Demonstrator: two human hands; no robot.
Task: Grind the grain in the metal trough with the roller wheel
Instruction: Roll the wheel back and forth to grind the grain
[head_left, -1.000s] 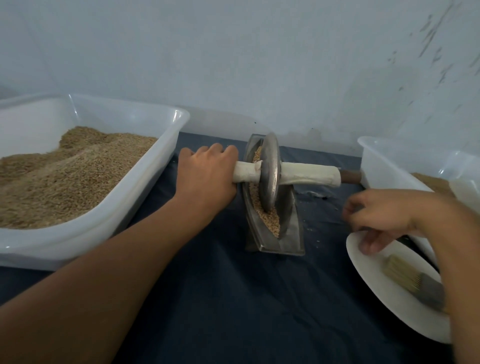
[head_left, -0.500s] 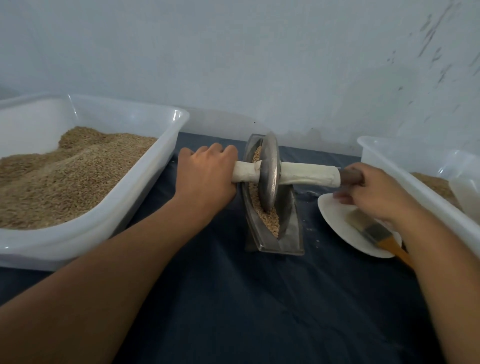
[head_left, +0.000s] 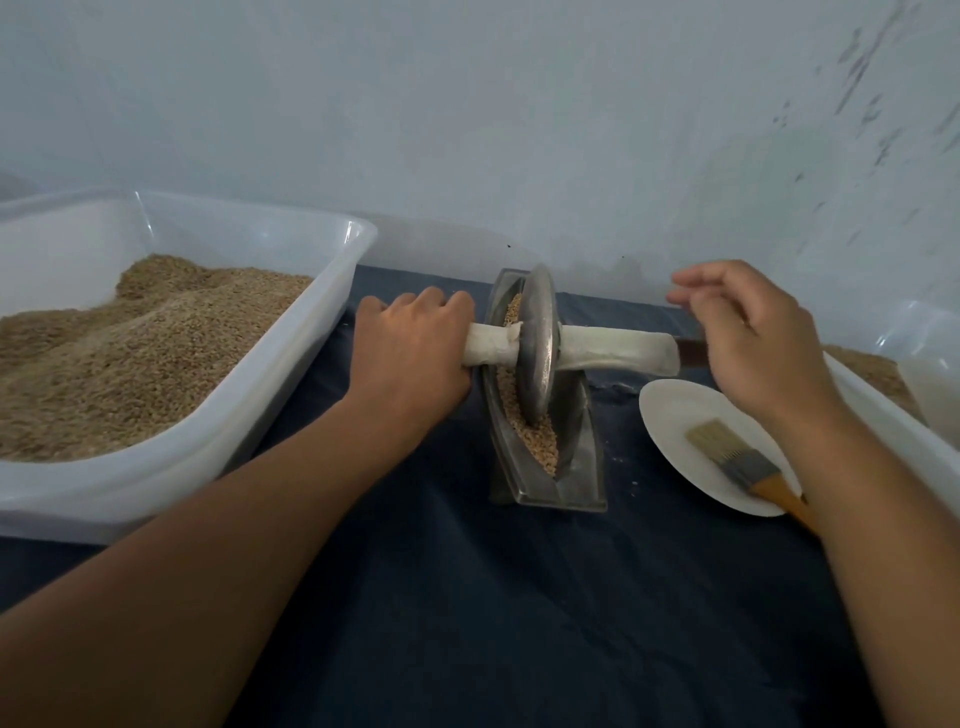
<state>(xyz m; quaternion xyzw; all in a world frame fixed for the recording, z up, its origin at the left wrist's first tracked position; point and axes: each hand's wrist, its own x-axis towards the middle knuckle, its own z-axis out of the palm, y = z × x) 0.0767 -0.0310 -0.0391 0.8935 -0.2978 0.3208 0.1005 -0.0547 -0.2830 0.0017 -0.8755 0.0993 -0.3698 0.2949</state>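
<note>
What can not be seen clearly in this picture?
- Head view: left handle end, hidden inside the left hand.
- Right tub, cut off by the frame edge and the right hand.
- Brush handle end, behind the right forearm.

The left hand is curled in a fist round the left handle of the roller wheel, forearm stretched forward. The right hand hovers over the right handle end, fingers loosely spread, gripping nothing.
</note>
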